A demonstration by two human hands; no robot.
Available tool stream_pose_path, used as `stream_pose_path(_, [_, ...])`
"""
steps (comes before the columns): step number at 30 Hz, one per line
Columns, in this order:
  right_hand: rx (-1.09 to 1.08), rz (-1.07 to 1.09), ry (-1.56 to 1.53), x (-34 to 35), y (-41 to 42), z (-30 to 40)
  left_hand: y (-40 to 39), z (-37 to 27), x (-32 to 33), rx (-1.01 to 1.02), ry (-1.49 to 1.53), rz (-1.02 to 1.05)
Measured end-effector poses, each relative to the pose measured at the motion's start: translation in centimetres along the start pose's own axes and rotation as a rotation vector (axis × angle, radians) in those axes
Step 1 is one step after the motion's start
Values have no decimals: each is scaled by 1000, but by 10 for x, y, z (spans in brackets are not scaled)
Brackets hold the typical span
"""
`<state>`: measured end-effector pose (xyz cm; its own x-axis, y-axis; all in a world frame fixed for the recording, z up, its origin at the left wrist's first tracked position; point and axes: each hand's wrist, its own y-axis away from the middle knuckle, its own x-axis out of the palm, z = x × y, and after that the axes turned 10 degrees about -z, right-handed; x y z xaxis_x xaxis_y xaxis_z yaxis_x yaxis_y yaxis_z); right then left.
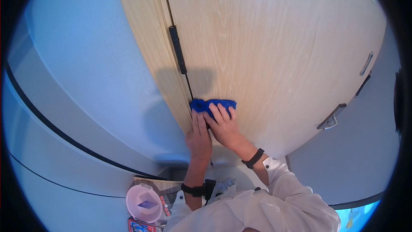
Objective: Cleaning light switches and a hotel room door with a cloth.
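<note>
A blue cloth (228, 103) lies pressed against a light wood-grain door (273, 54), at its hinge edge beside the frame. My right hand (223, 127) rests on the cloth with its fingers spread over it. Touching the cloth's lower left part are the fingers of my left hand (199, 140), close beside the right thumb. Part of the cloth is bunched up near the seam. A black hinge (177, 50) sits on the seam above both hands. The palms face the door, so how firmly the fingers hold the cloth is partly hidden.
At the lower left stands a pink plastic basin (130, 204) with a dark blue item inside, beside a red printed box (136, 225). The door frame (141, 32) adjoins a pale wall (87, 38). A metal door handle (331, 117) projects at the right.
</note>
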<state>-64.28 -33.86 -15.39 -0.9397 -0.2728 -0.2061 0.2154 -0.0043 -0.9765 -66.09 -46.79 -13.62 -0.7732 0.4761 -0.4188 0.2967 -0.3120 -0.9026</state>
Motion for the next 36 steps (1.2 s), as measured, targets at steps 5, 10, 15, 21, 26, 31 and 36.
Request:
stream_pose_path(5, [-7, 83, -1, 5, 25, -3, 26, 3, 13, -18, 33, 22])
stream_pose_path(10, [-41, 42, -9, 9, 33, -11, 33, 6, 24, 28, 45, -48])
stream_pose_path(15, [-107, 16, 30, 9, 27, -19, 24, 1, 22, 22, 45, -60])
stream_pose_path(21, [-40, -145, 24, 0, -15, -29, -24, -17, 7, 4, 21, -50])
stream_pose_path(26, [-45, -261, -50, -4, -53, -28, -57, -14, -4, 45, 25, -128])
stream_pose_path(31, [-148, -381, -148, -11, -92, -16, -78, -4, -20, 0, -20, -252])
stream_pose_path(36, [-346, -426, -229, -23, -109, -7, -79, -2, -48, 57, -41, -486])
